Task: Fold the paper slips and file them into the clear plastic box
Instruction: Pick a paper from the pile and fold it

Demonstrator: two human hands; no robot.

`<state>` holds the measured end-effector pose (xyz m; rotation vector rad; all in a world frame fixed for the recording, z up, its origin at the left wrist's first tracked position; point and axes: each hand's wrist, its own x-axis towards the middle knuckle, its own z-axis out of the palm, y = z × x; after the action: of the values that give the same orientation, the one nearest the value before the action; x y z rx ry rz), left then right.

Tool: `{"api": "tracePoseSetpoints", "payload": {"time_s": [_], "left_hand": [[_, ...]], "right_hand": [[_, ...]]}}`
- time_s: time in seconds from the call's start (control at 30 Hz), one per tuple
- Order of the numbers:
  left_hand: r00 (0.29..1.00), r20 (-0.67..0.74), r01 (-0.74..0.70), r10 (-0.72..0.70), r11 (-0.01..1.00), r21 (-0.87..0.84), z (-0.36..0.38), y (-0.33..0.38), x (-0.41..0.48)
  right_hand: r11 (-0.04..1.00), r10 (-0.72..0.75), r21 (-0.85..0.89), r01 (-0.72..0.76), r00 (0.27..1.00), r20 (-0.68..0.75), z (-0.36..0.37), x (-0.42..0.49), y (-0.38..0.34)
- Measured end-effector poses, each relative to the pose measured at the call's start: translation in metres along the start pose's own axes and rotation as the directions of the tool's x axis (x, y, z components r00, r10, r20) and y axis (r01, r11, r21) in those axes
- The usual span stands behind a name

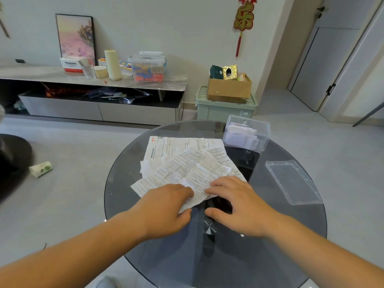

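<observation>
Your left hand [166, 206] pinches the top slip's [199, 183] near corner, and your right hand [234, 204] rests loose fingertips on its right edge, thumb apart on the table [270, 256]. The slip lies on the pile [176, 154] mid-table. The box [263, 142], holding folded slips, stands behind right, its lid [293, 181] lying nearby.
</observation>
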<state>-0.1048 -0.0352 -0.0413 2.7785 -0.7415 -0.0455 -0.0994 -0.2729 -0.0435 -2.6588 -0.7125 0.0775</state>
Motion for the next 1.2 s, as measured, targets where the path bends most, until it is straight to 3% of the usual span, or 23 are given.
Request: {"api": "tracePoseSetpoints", "payload": {"time_s": [0.2, 0.33, 0.43, 0.57, 0.7, 0.83, 0.9, 1.0, 1.07, 1.13, 1.2], "left_hand": [[0.996, -0.074, 0.035, -0.05, 0.981, -0.19, -0.004, 0.008, 0.008], [0.995, -0.018, 0.082, -0.099, 0.903, -0.422, -0.012, 0.018, 0.012], [0.992, 0.113, 0.108, -0.059, 0.866, -0.488, -0.032, 0.009, 0.008], [0.971, 0.236, 0.132, -0.029, 0.89, -0.437, -0.055, -0.022, 0.003], [0.971, 0.22, 0.184, -0.096, 0.884, -0.429, -0.042, -0.047, 0.002], [0.976, 0.133, 0.219, -0.175, 0.756, -0.617, -0.03, -0.046, 0.009], [0.972, 0.092, 0.223, -0.216, 0.733, -0.643, -0.027, -0.041, 0.015], [0.966, 0.034, 0.227, -0.256, 0.78, -0.583, -0.022, -0.032, 0.026], [0.947, 0.005, 0.276, -0.321, 0.806, -0.523, -0.019, -0.027, 0.034], [0.923, 0.003, 0.34, -0.384, 0.815, -0.469, -0.012, -0.026, 0.041], [0.905, 0.017, 0.393, -0.425, 0.821, -0.415, -0.006, -0.025, 0.045]], "right_hand": [[0.986, -0.007, 0.169, -0.001, 0.999, 0.051, 0.001, -0.004, -0.008], [0.982, 0.024, 0.189, -0.018, 0.999, -0.033, 0.007, -0.003, -0.006], [0.955, 0.099, 0.29, -0.069, 0.991, -0.09, 0.003, -0.006, -0.002], [0.885, 0.242, 0.443, -0.143, 0.954, -0.176, -0.004, -0.01, 0.005], [0.771, 0.399, 0.586, -0.252, 0.907, -0.135, -0.002, -0.012, 0.014], [0.718, 0.46, 0.641, -0.272, 0.876, -0.143, -0.004, -0.013, 0.012], [0.731, 0.467, 0.619, -0.288, 0.872, -0.146, -0.005, -0.011, 0.012], [0.764, 0.479, 0.551, -0.334, 0.867, -0.139, -0.005, -0.007, 0.012], [0.84, 0.47, 0.414, -0.35, 0.852, -0.233, -0.002, -0.005, 0.011], [0.939, 0.336, 0.202, -0.277, 0.86, -0.385, 0.004, -0.004, 0.012], [0.991, 0.112, -0.026, -0.131, 0.919, -0.379, 0.008, -0.004, 0.012]]}}
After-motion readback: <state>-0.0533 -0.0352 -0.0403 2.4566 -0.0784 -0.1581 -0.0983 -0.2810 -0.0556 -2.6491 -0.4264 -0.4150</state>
